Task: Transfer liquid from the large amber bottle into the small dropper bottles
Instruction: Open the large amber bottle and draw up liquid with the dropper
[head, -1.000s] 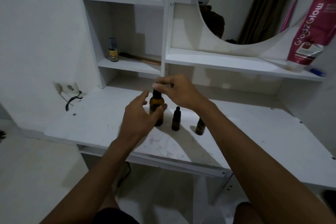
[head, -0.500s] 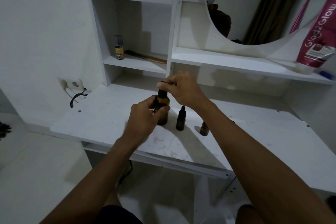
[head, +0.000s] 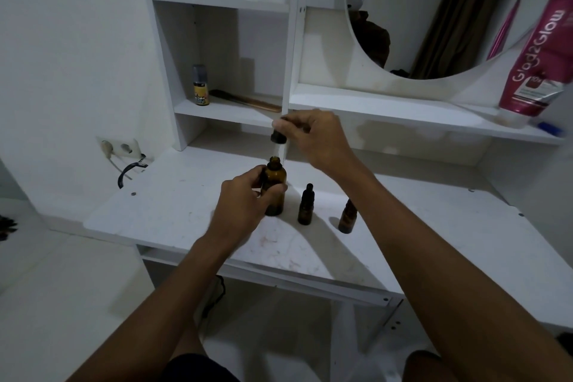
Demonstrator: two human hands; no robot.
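Note:
The large amber bottle [head: 275, 186] stands upright on the white desk [head: 173, 205], its mouth uncovered. My left hand [head: 245, 205] is wrapped around its body. Just above the mouth, my right hand [head: 313, 138] pinches the black dropper cap [head: 278, 137], whose thin glass pipette hangs down into the neck. A small dropper bottle [head: 305, 205] with a black cap stands just right of the large one. A second small amber bottle [head: 346, 218] stands further right, its top hidden behind my right forearm.
A shelf unit rises behind the desk, with a small yellow-labelled bottle [head: 200, 86] and a wooden comb [head: 248, 101] on its lower shelf. A pink tube [head: 536, 62] leans on the right shelf under a round mirror [head: 440, 9]. A wall socket [head: 119, 147] is at left.
My left hand closed around the large amber bottle. My right hand has lifted the dropper cap off the bottle's neck, drawing the pipette upward.

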